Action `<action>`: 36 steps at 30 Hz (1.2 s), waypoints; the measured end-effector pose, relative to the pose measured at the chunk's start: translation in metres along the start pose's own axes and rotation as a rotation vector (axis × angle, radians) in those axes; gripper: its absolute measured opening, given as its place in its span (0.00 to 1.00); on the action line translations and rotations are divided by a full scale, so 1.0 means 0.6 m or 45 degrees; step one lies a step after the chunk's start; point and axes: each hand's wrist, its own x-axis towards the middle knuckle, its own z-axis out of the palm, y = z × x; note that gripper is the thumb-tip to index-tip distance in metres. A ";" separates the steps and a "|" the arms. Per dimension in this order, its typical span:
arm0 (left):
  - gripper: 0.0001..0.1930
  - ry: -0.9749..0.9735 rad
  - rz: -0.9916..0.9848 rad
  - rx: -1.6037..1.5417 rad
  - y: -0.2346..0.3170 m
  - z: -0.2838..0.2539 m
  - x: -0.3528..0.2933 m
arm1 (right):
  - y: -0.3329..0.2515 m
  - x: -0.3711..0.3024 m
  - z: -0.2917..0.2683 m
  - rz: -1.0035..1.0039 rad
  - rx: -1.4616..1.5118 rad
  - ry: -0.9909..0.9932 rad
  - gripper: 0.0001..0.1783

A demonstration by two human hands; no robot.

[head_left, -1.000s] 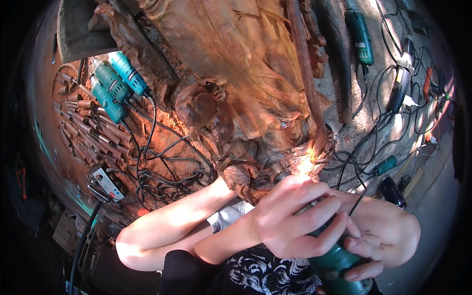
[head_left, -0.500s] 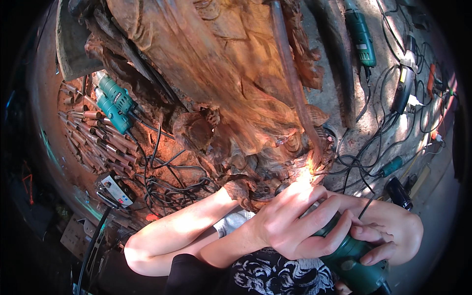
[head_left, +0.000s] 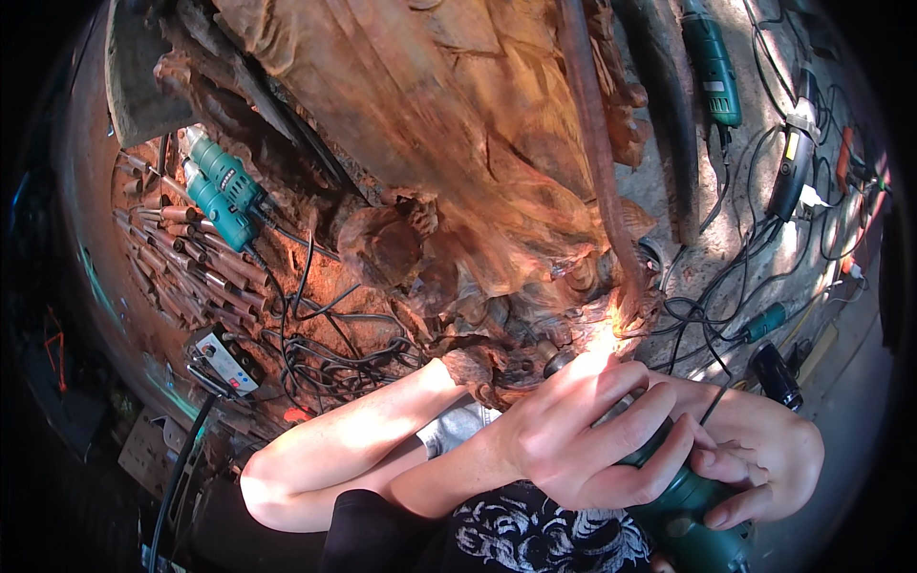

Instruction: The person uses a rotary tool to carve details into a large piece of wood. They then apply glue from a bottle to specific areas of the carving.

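Observation:
Both my hands are wrapped round a green corded die grinder point(head_left: 690, 516) at the lower right. My left hand point(head_left: 578, 435) lies over its front part, fingers curled across the body. My right hand point(head_left: 735, 477) grips further back, with only some of its fingers showing. The tool's nose points up and left at the near end of a large reddish-brown wood carving point(head_left: 468, 162). Bright sunlight falls on the carving's edge just above my left hand and washes out detail. The cutting tip is hidden.
Two teal die grinders point(head_left: 222, 191) lie at the left beside several chisels point(head_left: 191, 258). Below them stands a white control box point(head_left: 227, 363) near tangled black cables point(head_left: 353, 349). Another green grinder point(head_left: 714, 72) and a black-and-silver tool point(head_left: 795, 153) lie at the right. My bent knees point(head_left: 277, 487) flank the work.
The carving and the surrounding tools appear slightly further right as the view shifts. Both hands keep their grip on the die grinder, in nearly the same place.

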 end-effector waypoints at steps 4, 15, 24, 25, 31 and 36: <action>0.15 0.050 0.036 -0.004 -0.001 0.005 -0.003 | 0.004 0.007 0.004 -0.059 -0.015 0.007 0.32; 0.15 0.031 0.058 -0.034 -0.004 0.002 0.005 | 0.023 0.001 0.011 -0.233 -0.069 0.070 0.32; 0.20 -0.044 -0.076 -0.010 0.005 -0.007 0.000 | 0.044 0.001 0.011 -0.419 -0.150 0.123 0.32; 0.20 -0.057 -0.083 -0.012 0.006 -0.008 0.002 | 0.047 -0.001 0.012 -0.438 -0.155 0.139 0.32; 0.20 -0.039 -0.048 0.014 0.002 -0.006 -0.001 | 0.057 0.002 0.014 -0.558 -0.199 0.151 0.32; 0.19 -0.077 -0.102 -0.007 0.006 -0.008 0.001 | 0.005 -0.009 -0.009 0.163 0.062 0.000 0.37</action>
